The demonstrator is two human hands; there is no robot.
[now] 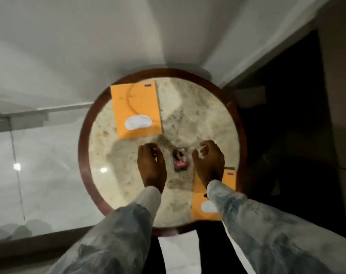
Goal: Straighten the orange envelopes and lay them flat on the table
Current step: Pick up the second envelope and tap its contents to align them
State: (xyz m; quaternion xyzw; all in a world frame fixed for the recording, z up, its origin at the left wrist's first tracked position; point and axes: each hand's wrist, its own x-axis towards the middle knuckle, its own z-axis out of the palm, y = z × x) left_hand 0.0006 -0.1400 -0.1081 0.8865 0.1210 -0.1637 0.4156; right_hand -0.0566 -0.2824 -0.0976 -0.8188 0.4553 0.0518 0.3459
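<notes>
- Far envelope (136,109) lies flat on table (188,107), prob. done.
- Near envelope (201,196) under right arm, next up.
- Left hand (151,165) & right hand (208,162): grip loose, curled, holding nothing, poised over small dark item (180,160).

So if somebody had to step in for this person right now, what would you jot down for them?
Left hand: over the table, fingers curled, holding nothing.
Right hand: the same, empty.
Far envelope: lies flat at the back left of the round table, one corner reaching over the wooden rim.
Near envelope: flat at the front right edge, partly hidden under the right sleeve.
A small dark object sits between the hands; too blurred to identify.
Done: both envelopes look laid flat.
Left: perhaps square them up.
</notes>
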